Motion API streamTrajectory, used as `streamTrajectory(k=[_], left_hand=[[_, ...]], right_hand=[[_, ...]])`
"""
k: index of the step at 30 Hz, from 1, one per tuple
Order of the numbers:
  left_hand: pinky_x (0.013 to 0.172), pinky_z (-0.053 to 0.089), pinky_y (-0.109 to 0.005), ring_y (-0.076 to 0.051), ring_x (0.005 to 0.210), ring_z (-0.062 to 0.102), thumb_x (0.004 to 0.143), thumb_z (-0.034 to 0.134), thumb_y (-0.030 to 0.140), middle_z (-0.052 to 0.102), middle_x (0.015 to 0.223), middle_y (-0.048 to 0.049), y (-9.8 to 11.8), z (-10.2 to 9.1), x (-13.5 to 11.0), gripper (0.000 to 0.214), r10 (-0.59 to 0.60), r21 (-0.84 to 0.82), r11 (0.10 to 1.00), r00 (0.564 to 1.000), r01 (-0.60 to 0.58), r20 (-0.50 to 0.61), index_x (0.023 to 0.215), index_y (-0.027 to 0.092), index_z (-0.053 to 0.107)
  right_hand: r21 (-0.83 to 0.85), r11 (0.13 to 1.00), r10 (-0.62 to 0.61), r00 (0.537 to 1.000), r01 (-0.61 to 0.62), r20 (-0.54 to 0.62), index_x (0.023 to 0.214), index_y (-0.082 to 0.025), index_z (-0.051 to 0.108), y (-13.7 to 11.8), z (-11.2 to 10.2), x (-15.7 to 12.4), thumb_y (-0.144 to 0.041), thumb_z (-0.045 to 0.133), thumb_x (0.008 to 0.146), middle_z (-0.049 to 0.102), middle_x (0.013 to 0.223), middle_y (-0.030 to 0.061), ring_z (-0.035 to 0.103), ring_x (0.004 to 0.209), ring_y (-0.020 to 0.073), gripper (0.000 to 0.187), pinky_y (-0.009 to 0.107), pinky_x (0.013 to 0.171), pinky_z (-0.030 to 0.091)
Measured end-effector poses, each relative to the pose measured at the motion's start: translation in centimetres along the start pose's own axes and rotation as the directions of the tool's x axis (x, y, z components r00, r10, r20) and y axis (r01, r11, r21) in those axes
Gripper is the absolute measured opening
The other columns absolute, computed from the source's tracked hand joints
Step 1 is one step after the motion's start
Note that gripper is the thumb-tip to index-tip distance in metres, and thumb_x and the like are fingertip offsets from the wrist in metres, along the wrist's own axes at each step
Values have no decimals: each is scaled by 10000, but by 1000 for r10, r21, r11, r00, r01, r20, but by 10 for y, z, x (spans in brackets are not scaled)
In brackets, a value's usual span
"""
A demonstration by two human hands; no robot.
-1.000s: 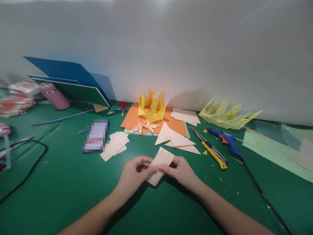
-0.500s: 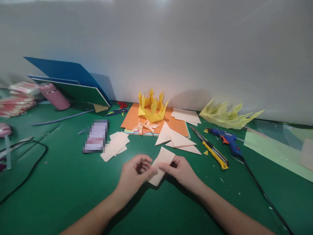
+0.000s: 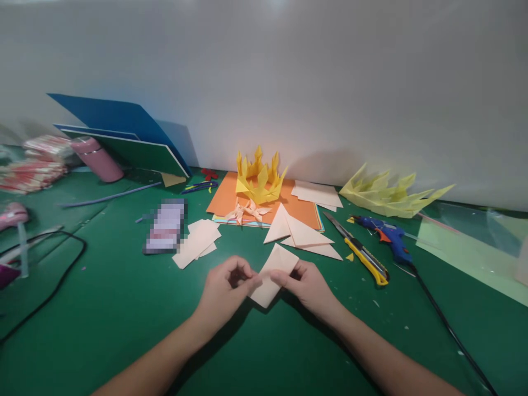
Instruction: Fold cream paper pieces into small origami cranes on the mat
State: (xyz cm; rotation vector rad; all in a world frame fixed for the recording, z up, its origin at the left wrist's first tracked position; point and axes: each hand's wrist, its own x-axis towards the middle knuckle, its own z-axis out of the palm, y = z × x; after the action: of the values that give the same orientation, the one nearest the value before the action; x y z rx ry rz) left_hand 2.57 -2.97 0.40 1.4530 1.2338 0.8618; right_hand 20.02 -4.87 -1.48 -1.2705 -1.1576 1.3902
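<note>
Just above the green tabletop, a small pale pink paper rectangle (image 3: 264,290) is held at a slant, with a faint crease near its far end. My right hand (image 3: 312,287) grips its right side, thumb on top and the fingers mostly hidden beneath. At the left edge, my left hand (image 3: 225,289) pinches the paper between thumb and fingertips. Beyond my hands lie pale pink folded paper triangles (image 3: 303,231). Several pale pink paper rectangles (image 3: 198,242) are stacked loosely to the left.
A yellow folded-paper crown (image 3: 262,184) stands on orange paper (image 3: 220,198). To the right lie a yellow utility knife (image 3: 365,258), a blue glue gun (image 3: 390,236) with its cord, and a pale yellow paper piece (image 3: 391,195). A pixelated phone-like object (image 3: 166,225) and pink bottle (image 3: 99,159) are left.
My left fingers have closed in on the paper's left edge and now pinch it. My right hand keeps its hold. The whole view has shifted slightly.
</note>
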Motion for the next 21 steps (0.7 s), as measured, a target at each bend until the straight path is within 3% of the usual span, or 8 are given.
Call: streamTrajectory(k=[6, 14, 18, 21], left_hand=[[493, 359, -213, -72, 483, 452, 603, 708, 291, 594, 602, 25, -2, 0, 4, 303, -88, -124, 988, 994, 96, 67, 617, 193, 422], [575, 397, -242, -101, 579, 509, 545, 750, 307, 585, 639, 16, 1, -2, 9, 295, -201, -185, 953, 956, 241, 213, 751, 140, 621], [545, 374, -235, -83, 525, 466, 571, 740, 311, 549, 585, 40, 2, -1, 6, 257, -194, -179, 955, 953, 238, 232, 713, 140, 611], [528, 367, -225, -74, 513, 448, 589, 727, 296, 508, 564, 57, 0, 0, 4, 250, -181, -172, 958, 948, 230, 262, 727, 147, 581]], right_hand=[[-9, 1000, -15, 1000, 15, 12, 768, -157, 673, 0, 1, 1, -449, 685, 658, 723, 774, 46, 640, 702, 199, 312, 317, 666, 501], [-45, 998, -32, 999, 33, 17, 835, -154, 676, 1, 1, 0, -457, 696, 642, 719, 849, 66, 628, 745, 217, 360, 343, 695, 489], [-5, 1000, -26, 1000, 26, -4, 773, -158, 644, 1, 2, 1, -507, 678, 656, 661, 714, 22, 554, 619, 152, 370, 277, 592, 440], [27, 999, -15, 998, 17, -60, 688, -160, 580, 3, 2, 2, -560, 664, 653, 533, 565, -31, 430, 503, 96, 410, 228, 488, 350]])
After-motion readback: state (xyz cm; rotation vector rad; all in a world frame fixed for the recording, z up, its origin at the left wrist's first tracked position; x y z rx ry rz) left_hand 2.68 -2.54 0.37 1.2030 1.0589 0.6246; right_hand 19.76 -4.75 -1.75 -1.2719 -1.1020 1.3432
